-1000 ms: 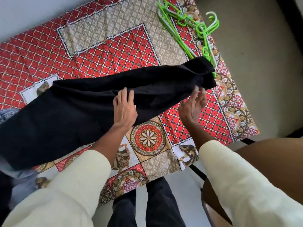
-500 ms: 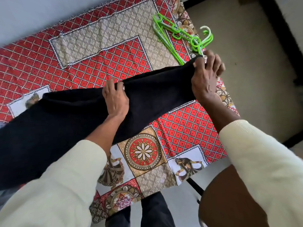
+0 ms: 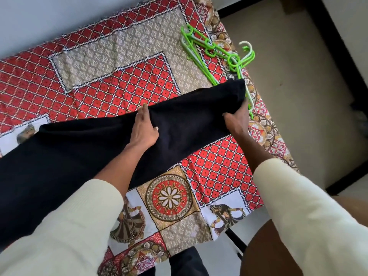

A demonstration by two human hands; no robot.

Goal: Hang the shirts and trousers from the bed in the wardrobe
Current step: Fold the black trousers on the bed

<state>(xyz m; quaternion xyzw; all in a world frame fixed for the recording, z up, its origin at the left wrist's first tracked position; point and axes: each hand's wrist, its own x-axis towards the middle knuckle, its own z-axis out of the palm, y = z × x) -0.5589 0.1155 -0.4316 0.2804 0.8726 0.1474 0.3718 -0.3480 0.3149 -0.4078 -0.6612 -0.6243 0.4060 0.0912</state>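
A long black cloth garment, seemingly trousers (image 3: 83,156), lies stretched across the patterned red, beige and white bedspread (image 3: 123,80), running from the lower left, where it is cut off by the frame edge, up to a narrow end near the bed's right side. Its plain dark surface shows almost no seams or folds, so legs and waistband cannot be told apart. The left hand (image 3: 143,129) rests on the middle of the garment with the fingers extended forward and the thumb out to the side, flat on the cloth rather than curled round it. The right hand (image 3: 238,121) is at the narrow end; its fingers go under the fabric and are hidden, and the cloth bunches there, so it appears to hold that end, though the exact pinch cannot be seen. Both forearms wear cream knitted sleeves (image 3: 310,220). Just beyond the narrow end lies a loose pile of bright green and white plastic hangers (image 3: 217,54), partly covered by the black cloth, so their number is hard to make out. A brown rounded surface (image 3: 266,253) sits at the lower right, cut off. Beige floor (image 3: 298,86) lies to the right of the bed.
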